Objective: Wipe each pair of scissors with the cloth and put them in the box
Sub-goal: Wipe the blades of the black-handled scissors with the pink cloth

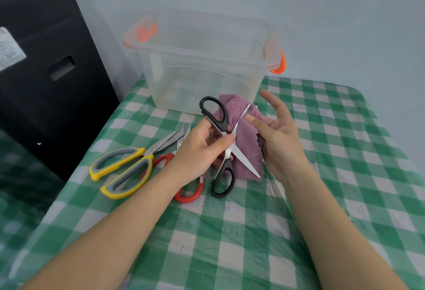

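At frame centre, my left hand pinches open black scissors; right hand holds cloth, wiping away from edges.

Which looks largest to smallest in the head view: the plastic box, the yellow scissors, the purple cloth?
1. plastic box
2. and 3. unsure: yellow scissors and purple cloth look about alike, and the hands partly hide the cloth.
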